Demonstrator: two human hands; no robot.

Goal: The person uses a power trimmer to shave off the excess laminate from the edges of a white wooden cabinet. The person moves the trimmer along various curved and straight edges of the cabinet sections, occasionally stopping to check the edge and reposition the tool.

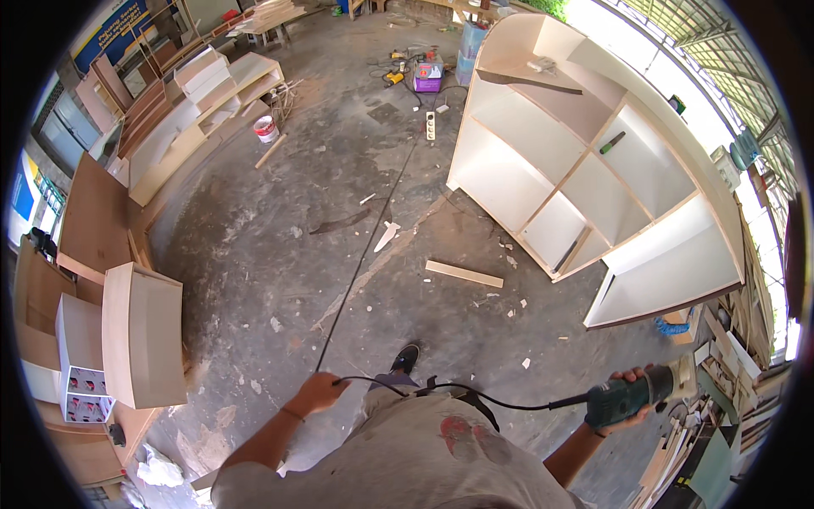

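My right hand (629,377) is wrapped round a corded power tool (617,400) with a dark green body and a pale, flat end piece. It is held out at my right side, above the scrap wood. A black power cord (509,405) runs from the tool across the front of my shirt to my left side. My left hand (320,394) is closed on that cord, low at my left. Beyond the left hand the cord stretches over the floor toward a white power strip (431,126).
A large pale cabinet (543,182) with open compartments stands at right. Wooden furniture pieces (140,335) line the left. On the floor lie a wood strip (465,274), a paint bucket (266,129) and a purple box (428,78) near yellow tools. Scrap boards (721,356) pile up at far right.
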